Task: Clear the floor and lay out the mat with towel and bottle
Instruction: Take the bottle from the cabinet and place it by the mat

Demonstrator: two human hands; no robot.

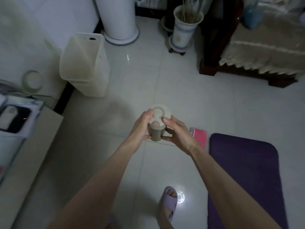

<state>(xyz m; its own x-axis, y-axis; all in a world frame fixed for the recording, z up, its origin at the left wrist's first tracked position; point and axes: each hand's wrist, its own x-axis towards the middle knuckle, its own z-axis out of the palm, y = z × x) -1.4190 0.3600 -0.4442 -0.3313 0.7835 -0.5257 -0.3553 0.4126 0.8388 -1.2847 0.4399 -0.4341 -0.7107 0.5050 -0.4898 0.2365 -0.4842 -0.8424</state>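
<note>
I hold a grey bottle (156, 133) with a round cream lid upright in front of me, above the tiled floor. My left hand (142, 126) grips its left side, fingers on the lid's edge. My right hand (176, 131) clasps the right side, thumb on the lid. A purple mat (244, 171) lies unrolled on the floor at the lower right. A folded pink towel (199, 135) lies on the floor just off the mat's far left corner, partly hidden behind my right hand.
A cream bin (85, 66) stands by the left wall, a tall white appliance (118, 19) behind it. A potted plant (184, 28) on a wheeled stand and a dark wooden sofa (255, 52) fill the back right. A low cabinet (24, 129) sits left. My foot in a lilac slipper (168, 204) is below.
</note>
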